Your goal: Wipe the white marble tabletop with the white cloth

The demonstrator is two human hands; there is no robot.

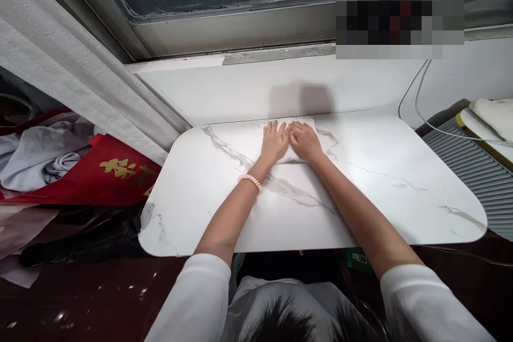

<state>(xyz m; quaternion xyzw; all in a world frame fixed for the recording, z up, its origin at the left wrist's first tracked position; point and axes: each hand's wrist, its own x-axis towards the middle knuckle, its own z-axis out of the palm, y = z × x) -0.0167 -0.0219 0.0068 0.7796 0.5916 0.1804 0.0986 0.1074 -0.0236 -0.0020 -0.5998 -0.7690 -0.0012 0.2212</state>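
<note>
A folded white cloth point(289, 156) lies at the far edge of a white marble-patterned table point(200, 192), close to the wall. My left hand point(274, 141) rests flat on the cloth's left part with fingers spread; a pink coiled band sits on that wrist. My right hand point(305, 140) presses flat on the cloth's right part, touching the left hand. Both palms face down and most of the cloth is hidden beneath them.
A window sill and window point(224, 26) run behind the table. Left of the table lie a red bag with gold lettering point(116, 171) and grey clothes point(44, 155). At the right stand a ribbed grey unit point(473, 165), white cables point(417, 91) and a white item on a board point(491, 117).
</note>
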